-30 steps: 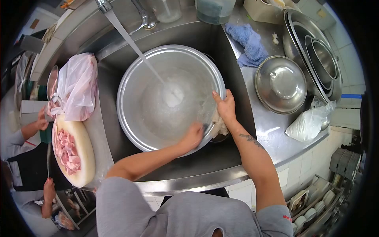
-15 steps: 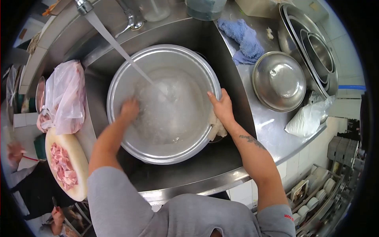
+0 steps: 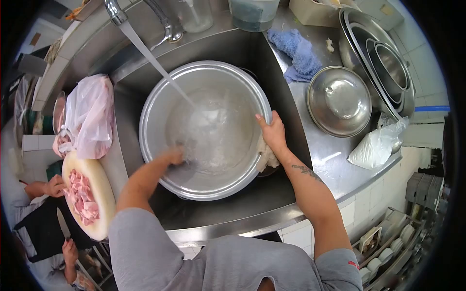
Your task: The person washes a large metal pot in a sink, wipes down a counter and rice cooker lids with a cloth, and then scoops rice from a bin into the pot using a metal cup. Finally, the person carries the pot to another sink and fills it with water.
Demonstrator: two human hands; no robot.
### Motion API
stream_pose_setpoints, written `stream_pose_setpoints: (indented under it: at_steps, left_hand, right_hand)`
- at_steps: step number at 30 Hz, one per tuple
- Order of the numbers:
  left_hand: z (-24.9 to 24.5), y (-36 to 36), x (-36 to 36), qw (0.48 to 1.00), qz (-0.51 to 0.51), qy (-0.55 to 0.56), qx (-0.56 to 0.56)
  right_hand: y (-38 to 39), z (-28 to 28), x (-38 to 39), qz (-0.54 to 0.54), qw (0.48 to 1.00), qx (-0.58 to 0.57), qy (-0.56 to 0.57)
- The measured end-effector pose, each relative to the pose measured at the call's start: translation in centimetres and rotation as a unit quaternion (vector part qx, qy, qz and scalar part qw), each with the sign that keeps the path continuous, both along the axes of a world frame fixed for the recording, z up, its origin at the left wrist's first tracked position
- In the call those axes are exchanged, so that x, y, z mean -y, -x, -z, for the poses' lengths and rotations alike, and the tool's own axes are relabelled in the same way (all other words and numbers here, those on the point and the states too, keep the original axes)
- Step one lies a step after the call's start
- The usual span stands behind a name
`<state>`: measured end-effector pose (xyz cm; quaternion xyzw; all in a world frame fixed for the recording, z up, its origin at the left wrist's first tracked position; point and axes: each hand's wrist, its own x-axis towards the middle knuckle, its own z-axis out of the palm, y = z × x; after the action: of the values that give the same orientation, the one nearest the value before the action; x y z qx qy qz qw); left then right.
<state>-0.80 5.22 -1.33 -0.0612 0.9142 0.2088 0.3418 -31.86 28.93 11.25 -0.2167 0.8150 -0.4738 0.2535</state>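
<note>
A large round metal pot [image 3: 228,190] sits in the steel sink [image 3: 208,218], with water in its bottom. A stream from the faucet [image 3: 115,13] falls into it. Inside the pot, near its lower left wall, my left hand [image 3: 175,155] is blurred by motion, and its fingers cannot be made out. My right hand [image 3: 273,131] grips the pot's right rim, thumb over the edge. Just below that hand, a pale cloth [image 3: 266,156] lies against the pot's outer side.
Left: a plastic bag of meat [image 3: 90,116] and a board [image 3: 108,208] with cut meat; a co-worker's hand [image 3: 56,186] touches the board, the other holds a knife [image 3: 63,224]. Right: a blue towel [image 3: 303,56], metal lid [image 3: 339,102], nested bowls [image 3: 388,68] and white bag [image 3: 376,148].
My left hand has moved right and down inside the pot. My right hand keeps its hold on the rim. The co-worker's hand has come to the board, and the knife now shows.
</note>
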Motion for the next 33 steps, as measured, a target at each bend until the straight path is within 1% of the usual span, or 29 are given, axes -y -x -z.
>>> stream_pose_setpoints:
  at_steps: [1,2,3,4,6,9,10,12,13,14,15,16,17,18,19,20,21,22,23,24,25,26,27,28,29,30,31,32,33]
  left_hand:
    - [-7.7,4.0,0.3,0.965,-0.148,0.187,0.106]
    - [-2.8,3.7,5.4,0.940,-0.002,0.340,-0.016]
    - [-5.2,7.3,7.5,0.899,0.061,0.427,-0.082]
    - [-7.4,10.5,9.2,0.849,0.124,0.477,-0.191]
    - [-11.9,16.6,10.2,0.824,0.205,0.404,-0.340]
    - [-12.6,15.4,10.8,0.852,0.170,0.358,-0.343]
    - [-10.9,12.1,10.8,0.839,0.133,0.381,-0.366]
    - [-5.5,3.1,8.0,0.883,-0.015,0.420,-0.208]
    - [-5.1,-0.4,2.9,0.917,-0.144,0.358,-0.107]
    - [-4.7,-1.8,-2.9,0.910,-0.278,0.303,-0.051]
    - [-4.7,-1.9,-7.1,0.971,-0.099,0.213,0.045]
    - [-6.8,1.2,-11.0,0.993,-0.058,0.065,0.078]
    - [-4.7,3.7,-14.6,0.994,-0.098,-0.016,0.044]
    - [-6.8,8.6,-17.6,0.954,-0.288,-0.088,0.006]
    - [-7.6,13.2,-18.7,0.915,-0.363,-0.155,-0.087]
    - [-2.1,18.2,-18.6,0.886,-0.412,-0.155,-0.149]
    - [-6.1,22.6,-15.8,0.869,-0.443,-0.155,-0.158]
    - [-8.1,25.2,-13.1,0.774,-0.549,-0.211,-0.234]
    - [-9.5,26.8,-9.9,0.656,-0.642,-0.260,-0.301]
    - [-10.1,29.2,-4.6,0.517,-0.717,-0.299,-0.360]
    - [-9.1,30.0,-0.1,0.406,-0.759,-0.325,-0.392]
    - [-7.6,29.4,2.6,0.312,-0.788,-0.343,-0.404]
    - [-6.1,29.2,4.5,0.247,-0.803,-0.352,-0.411]
    - [-4.1,29.5,4.2,0.265,-0.800,-0.339,-0.418]
    - [-1.1,30.2,1.3,0.412,-0.749,-0.282,-0.436]
    - [1.3,31.7,-3.6,0.494,-0.706,-0.098,-0.498]
    - [-2.4,29.2,-8.8,0.653,-0.623,-0.111,-0.417]
    - [-3.3,26.7,-12.5,0.751,-0.541,-0.146,-0.350]
    - [0.6,23.9,-14.7,0.822,-0.456,-0.171,-0.296]
  right_hand:
    - [-0.1,-0.1,0.1,-0.003,1.000,0.008,-0.008]
    - [-0.2,0.1,0.1,-0.001,1.000,-0.004,-0.004]
    - [-0.2,0.7,0.1,0.002,1.000,-0.018,0.000]
    - [-0.3,1.1,0.1,0.007,1.000,-0.029,0.001]
    - [-0.2,0.6,0.1,0.001,1.000,-0.002,-0.017]
    - [-0.3,0.4,0.0,-0.008,0.999,0.006,-0.034]
    - [-0.2,0.3,0.1,-0.008,0.999,0.003,-0.035]
    - [-0.3,0.2,0.1,-0.002,0.999,0.007,-0.038]
    - [-0.4,0.1,0.1,0.002,0.999,0.009,-0.040]
    - [-0.4,0.3,0.1,0.012,0.999,0.007,-0.035]
    - [-0.5,0.6,0.1,0.022,0.999,0.004,-0.030]
    - [-0.5,0.7,0.1,0.029,0.999,-0.001,-0.025]
    - [-0.4,0.6,0.1,0.024,0.999,0.004,-0.029]
    - [-0.5,0.5,0.0,0.020,0.999,0.009,-0.032]
    - [-0.6,0.5,0.0,0.020,0.999,0.015,-0.034]
    - [-0.6,0.3,0.3,0.026,0.999,0.017,-0.025]
    - [-0.6,-0.1,0.4,0.033,0.999,0.018,-0.019]
    - [-0.7,-0.1,0.2,0.037,0.999,0.021,-0.018]
    - [-0.8,0.2,0.1,0.042,0.998,0.025,-0.028]
    - [-0.7,0.3,0.2,0.046,0.998,0.028,-0.036]
    - [-0.6,0.4,0.3,0.050,0.997,0.029,-0.043]
    - [-0.4,0.3,0.2,0.041,0.997,0.037,-0.055]
    - [-0.3,0.1,0.2,0.033,0.996,0.046,-0.066]
    - [-0.3,0.0,0.3,0.024,0.995,0.054,-0.076]
    - [-0.3,0.1,0.3,0.027,0.995,0.051,-0.081]
    - [-0.4,0.4,0.3,0.030,0.995,0.048,-0.087]
    - [-0.4,0.5,0.3,0.034,0.994,0.045,-0.093]
    - [-0.5,0.5,0.1,0.037,0.995,0.042,-0.086]
    - [-0.6,0.4,0.1,0.041,0.995,0.039,-0.078]
